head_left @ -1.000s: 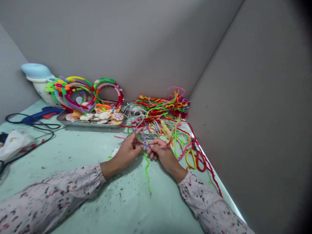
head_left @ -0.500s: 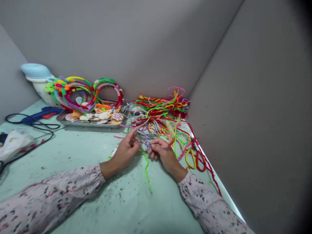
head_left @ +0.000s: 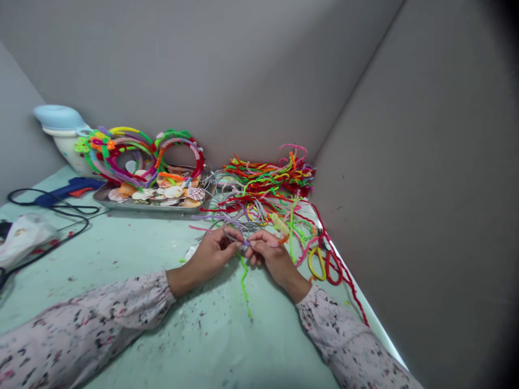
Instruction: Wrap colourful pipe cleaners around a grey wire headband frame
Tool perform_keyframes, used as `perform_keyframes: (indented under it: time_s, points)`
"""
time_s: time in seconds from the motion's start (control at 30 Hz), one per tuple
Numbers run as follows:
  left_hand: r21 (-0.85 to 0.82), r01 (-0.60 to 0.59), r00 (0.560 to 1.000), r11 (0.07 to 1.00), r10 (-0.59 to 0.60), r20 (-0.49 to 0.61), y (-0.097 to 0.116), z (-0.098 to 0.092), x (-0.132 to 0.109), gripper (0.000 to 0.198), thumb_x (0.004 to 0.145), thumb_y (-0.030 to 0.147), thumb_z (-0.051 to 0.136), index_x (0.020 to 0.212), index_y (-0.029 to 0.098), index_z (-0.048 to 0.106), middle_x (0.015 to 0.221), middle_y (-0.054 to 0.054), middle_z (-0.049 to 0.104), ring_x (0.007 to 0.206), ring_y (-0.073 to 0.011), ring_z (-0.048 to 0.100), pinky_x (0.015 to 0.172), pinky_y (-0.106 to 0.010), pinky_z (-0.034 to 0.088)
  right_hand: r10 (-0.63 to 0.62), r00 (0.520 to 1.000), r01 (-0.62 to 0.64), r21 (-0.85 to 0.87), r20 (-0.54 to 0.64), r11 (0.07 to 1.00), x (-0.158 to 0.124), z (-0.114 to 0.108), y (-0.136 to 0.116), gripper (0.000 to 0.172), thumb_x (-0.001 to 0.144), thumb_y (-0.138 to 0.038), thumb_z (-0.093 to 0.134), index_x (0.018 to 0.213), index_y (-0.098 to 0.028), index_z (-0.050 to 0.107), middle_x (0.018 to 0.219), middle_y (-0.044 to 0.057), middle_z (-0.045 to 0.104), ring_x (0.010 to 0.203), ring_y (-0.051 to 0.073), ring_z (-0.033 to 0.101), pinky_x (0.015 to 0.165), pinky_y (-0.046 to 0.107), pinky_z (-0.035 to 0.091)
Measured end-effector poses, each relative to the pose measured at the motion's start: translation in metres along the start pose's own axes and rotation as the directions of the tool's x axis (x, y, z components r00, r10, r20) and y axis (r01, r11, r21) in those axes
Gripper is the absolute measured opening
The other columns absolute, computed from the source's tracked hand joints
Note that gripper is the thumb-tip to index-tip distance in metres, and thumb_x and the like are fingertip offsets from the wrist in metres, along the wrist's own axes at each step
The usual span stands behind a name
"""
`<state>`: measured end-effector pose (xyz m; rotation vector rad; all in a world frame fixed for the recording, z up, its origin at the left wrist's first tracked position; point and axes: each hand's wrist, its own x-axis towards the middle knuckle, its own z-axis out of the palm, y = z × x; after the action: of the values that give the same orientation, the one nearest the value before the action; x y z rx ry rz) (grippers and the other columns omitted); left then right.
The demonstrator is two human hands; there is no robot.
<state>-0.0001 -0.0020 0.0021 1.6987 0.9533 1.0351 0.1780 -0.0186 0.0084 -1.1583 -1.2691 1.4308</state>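
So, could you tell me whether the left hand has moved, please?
Yes: the left hand, pinching the purple pipe cleaner, has drawn its fingers back from the metal tray toward the right hand.

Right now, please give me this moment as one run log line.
left hand: pinches lilac pipe cleaner | right hand: pinches same strand | beneath: green pipe cleaner on table | behind: mixed pipe cleaner pile

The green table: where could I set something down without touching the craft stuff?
Bare patches: between the left sleeve and the metal tray; between that sleeve and the right sleeve. Crowded: pipe-cleaner pile in the far right corner, black cable at left.
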Motion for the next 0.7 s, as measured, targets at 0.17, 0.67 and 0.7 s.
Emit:
perform_keyframes:
  time_s: [0.17,0.67,0.7]
  points:
    - [0.184,-0.08,0.996,0.98,0.074,0.041,-0.0023,-0.004,-0.0004,0.02,0.087,0.027,0.055,0.1,0.018,0.067,0.093,-0.005,0.067,0.085,-0.0173,0.06,0.074,-0.03,0.046,0.007,1.0,-0.008,0.036,0.014,0.999,0.0015,-0.0025,0.0005,0.013,0.077,-0.027,0.054,0.084,-0.017,0.059,0.063,-0.001,0.065,0.048,0.009,0.055,0.046,0.02,0.036]
    - [0.287,-0.081,0.995,0.955,0.094,-0.032,0.0023,0.0002,0.0018,0.017,0.089,0.027,0.053,0.098,0.019,0.066,0.093,-0.003,0.068,0.084,-0.0163,0.062,0.078,-0.029,0.047,-0.008,1.0,0.008,0.056,-0.006,0.998,0.0031,-0.003,0.0032,0.015,0.079,-0.029,0.055,0.086,-0.017,0.06,0.064,-0.001,0.065,0.049,0.009,0.055,0.046,0.02,0.035]
    - [0.293,-0.075,0.996,0.953,0.088,-0.033,0.0018,0.0002,0.0019,0.018,0.089,0.028,0.053,0.098,0.019,0.066,0.092,-0.003,0.068,0.084,-0.0164,0.062,0.077,-0.029,0.047,-0.007,1.0,0.008,0.054,-0.008,0.999,0.0031,-0.003,0.0034,0.015,0.079,-0.029,0.055,0.086,-0.017,0.06,0.064,-0.001,0.065,0.049,0.009,0.055,0.046,0.02,0.035]
